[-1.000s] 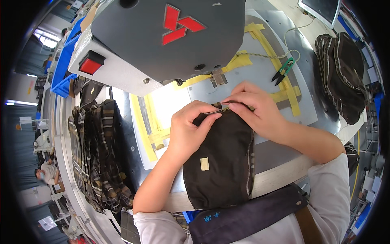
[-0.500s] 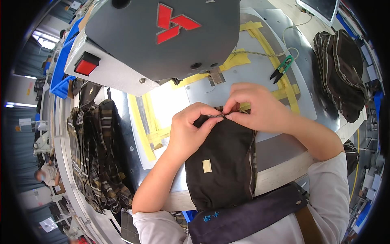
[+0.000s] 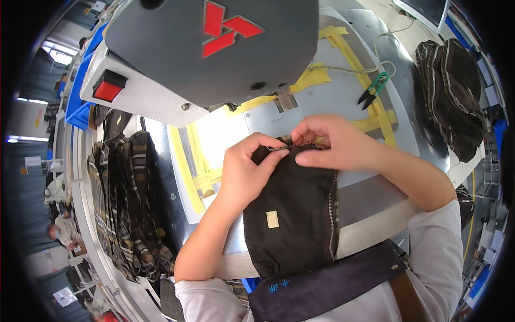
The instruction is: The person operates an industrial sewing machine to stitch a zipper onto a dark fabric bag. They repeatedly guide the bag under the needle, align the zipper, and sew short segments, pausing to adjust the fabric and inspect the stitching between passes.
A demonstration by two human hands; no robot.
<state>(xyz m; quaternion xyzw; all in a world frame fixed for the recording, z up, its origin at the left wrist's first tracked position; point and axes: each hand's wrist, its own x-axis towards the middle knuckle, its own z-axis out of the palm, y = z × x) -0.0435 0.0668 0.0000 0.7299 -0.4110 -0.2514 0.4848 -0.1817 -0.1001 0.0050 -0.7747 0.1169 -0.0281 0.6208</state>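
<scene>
Pinching the dark pouch [image 3: 292,214] top edge — both hands' fingers [image 3: 268,155] meet.

We see a dark brown cloth piece [image 3: 292,214] with a small tan patch [image 3: 272,219]. On the left lies striped brown and tan cloth [image 3: 126,204]. Far right are green snips [image 3: 374,90]. Yellow tape [image 3: 188,172] crosses the grey table [image 3: 332,102].

Bright, sharp light glares white off the worktop [image 3: 343,96] just left of the grip, while fisheye edges bend, darken and blur.
</scene>
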